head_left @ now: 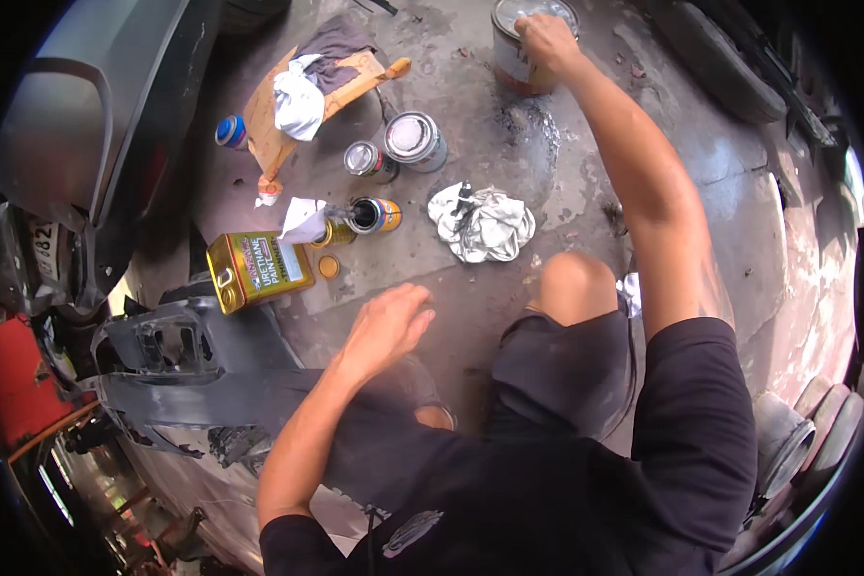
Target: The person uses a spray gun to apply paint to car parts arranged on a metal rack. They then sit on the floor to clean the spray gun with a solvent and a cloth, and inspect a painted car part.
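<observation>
My right hand (547, 42) is stretched far forward over the top of a large metal paint can (524, 69). Its fingers are curled together at the can's top, and whatever they grip there is hidden. Above the floor near my lap hovers my left hand (391, 326), with nothing in it and its fingers loosely apart. Ahead of that hand lie a round yellow cap (329, 266) and a yellow rectangular thinner tin (259, 272). A small uncovered can with dark contents (374, 215) stands just beyond, and a crumpled white-and-grey cloth (482, 223) lies to its right.
Two lidded cans, one larger (416, 141) and one smaller (370, 161), stand mid-floor. Behind them a wooden board (271, 144) carries a white rag (299, 99) and a dark cloth (341, 43). A blue-capped container (230, 132) sits beside it. Dark car panels (115, 125) line the left.
</observation>
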Motion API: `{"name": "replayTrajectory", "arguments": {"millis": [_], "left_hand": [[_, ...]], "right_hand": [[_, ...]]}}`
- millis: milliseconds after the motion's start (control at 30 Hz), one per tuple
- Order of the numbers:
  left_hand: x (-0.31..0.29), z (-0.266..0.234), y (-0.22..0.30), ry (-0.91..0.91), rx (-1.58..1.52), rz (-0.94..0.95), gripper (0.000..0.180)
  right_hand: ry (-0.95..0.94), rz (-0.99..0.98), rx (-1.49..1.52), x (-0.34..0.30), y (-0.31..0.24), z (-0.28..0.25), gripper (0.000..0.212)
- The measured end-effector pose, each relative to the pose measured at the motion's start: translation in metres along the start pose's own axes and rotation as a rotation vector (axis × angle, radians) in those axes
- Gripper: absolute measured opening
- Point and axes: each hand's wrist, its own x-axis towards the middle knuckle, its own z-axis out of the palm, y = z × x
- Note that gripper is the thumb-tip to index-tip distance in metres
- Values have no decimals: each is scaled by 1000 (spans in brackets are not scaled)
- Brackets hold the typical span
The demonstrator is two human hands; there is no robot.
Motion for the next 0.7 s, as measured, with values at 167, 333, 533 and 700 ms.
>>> {"name": "replayTrajectory", "arguments": {"millis": [167,333,533,700], "left_hand": [[-18,51,-76,-61,-54,-193,28],[29,62,-92,304,-96,-322,47],[87,60,-170,677,-620,-761,100],[114,71,-189,828,-575,-504,78]], "right_hand": [[179,-133,-69,7,40,50,18],[475,-10,120,8,44,-34,19],[113,233,629,-95,-5,-123,28],[-172,193,738,-190,-28,-65,26]]}}
